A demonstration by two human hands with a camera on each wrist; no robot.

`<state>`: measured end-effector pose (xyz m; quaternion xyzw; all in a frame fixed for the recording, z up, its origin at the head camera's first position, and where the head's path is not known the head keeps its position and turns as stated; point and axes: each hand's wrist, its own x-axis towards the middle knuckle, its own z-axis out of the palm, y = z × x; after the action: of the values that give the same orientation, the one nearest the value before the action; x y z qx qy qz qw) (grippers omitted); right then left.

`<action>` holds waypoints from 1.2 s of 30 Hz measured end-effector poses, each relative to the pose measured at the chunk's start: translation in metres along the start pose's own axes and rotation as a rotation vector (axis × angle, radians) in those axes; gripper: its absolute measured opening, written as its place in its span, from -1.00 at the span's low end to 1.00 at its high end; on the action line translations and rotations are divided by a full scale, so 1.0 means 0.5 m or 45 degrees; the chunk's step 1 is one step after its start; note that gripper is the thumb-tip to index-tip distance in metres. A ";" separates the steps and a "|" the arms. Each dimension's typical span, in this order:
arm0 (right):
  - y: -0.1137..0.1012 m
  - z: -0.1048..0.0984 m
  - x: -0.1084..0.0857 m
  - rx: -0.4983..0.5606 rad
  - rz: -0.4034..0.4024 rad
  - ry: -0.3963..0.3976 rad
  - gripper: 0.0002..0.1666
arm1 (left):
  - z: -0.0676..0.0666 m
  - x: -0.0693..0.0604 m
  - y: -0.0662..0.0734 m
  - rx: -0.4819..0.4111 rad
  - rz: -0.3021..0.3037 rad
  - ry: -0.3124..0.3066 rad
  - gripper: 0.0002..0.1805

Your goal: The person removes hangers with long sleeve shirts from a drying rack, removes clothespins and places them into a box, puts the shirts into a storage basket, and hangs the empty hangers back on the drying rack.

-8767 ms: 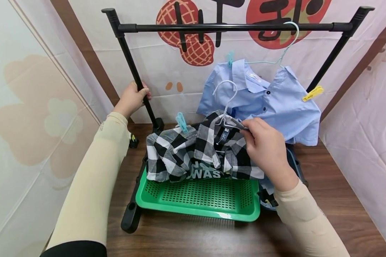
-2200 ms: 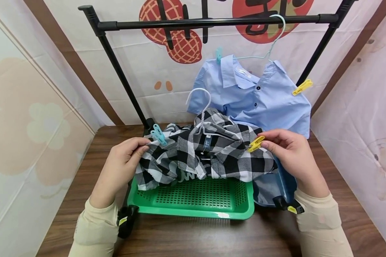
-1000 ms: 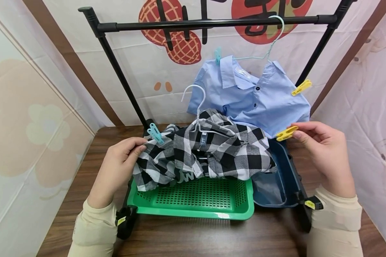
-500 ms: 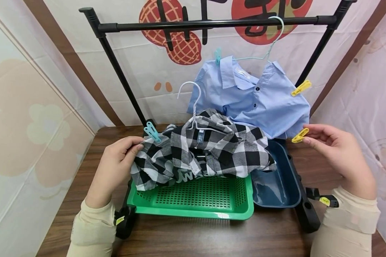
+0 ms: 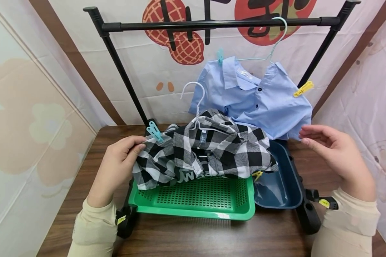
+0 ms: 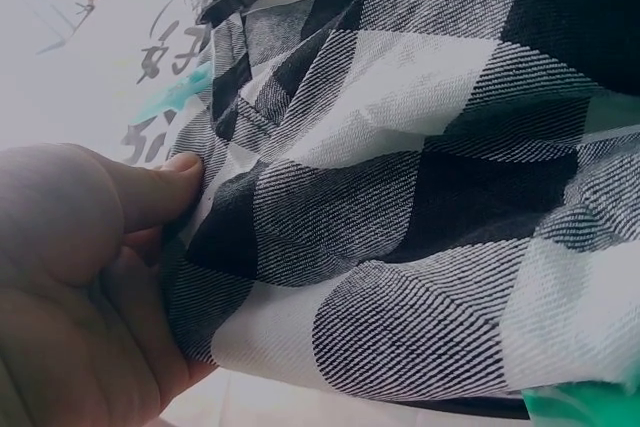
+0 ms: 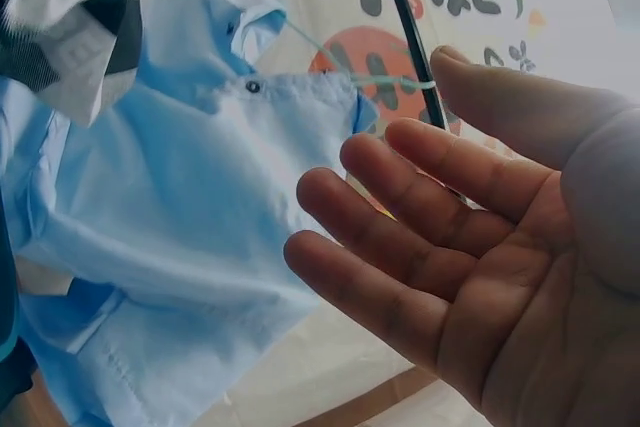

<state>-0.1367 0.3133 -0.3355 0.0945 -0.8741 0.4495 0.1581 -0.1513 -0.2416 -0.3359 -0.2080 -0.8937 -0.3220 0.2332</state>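
My left hand [image 5: 117,166] pinches the left sleeve of a black-and-white checked shirt [image 5: 225,153]. In the left wrist view, thumb and fingers hold the edge of the checked cloth [image 6: 370,197]. A white hanger [image 5: 197,103] sits in the shirt's collar, and a blue clothespin [image 5: 154,132] is clipped at its left shoulder. My right hand [image 5: 341,153] hovers at the right by a light blue shirt [image 5: 260,100], with nothing in it. Its fingers are loosely spread in the right wrist view. A yellow clothespin [image 5: 257,175] lies in the dark blue basin [image 5: 284,171], partly hidden by the checked shirt.
The light blue shirt hangs on a pale hanger [image 5: 278,39] from a black rack bar [image 5: 180,25]. A blue clothespin [image 5: 220,56] and a yellow clothespin [image 5: 303,88] are on it. Beneath the checked shirt stands a green basket [image 5: 193,213], beside the basin on the wooden table [image 5: 180,239].
My right hand has drawn away to the right from the checked shirt and let go of the yellow clothespin, now seen in the basin. My left hand keeps its hold on the sleeve.
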 end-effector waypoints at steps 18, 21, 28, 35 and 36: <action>-0.106 0.047 -0.020 0.000 -0.227 -0.047 -0.61 | 0.001 0.003 -0.009 0.006 -0.019 -0.024 -0.85; -0.116 0.056 -0.021 0.018 -0.263 -0.047 -0.61 | 0.003 0.008 -0.010 -0.006 -0.015 -0.033 -0.85; -0.136 0.074 -0.022 0.121 -0.388 0.041 -0.61 | 0.001 0.010 -0.009 -0.006 -0.012 -0.035 -0.86; -0.177 0.093 -0.010 0.121 -0.466 0.013 -0.60 | -0.003 0.010 -0.007 -0.013 -0.016 -0.040 -0.86; -0.184 0.095 -0.009 0.116 -0.478 0.000 -0.60 | -0.003 0.010 -0.007 -0.018 -0.017 -0.044 -0.86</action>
<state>-0.1134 0.2214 -0.2937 0.2629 -0.8198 0.4514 0.2345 -0.1567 -0.2439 -0.3336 -0.2091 -0.8968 -0.3260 0.2140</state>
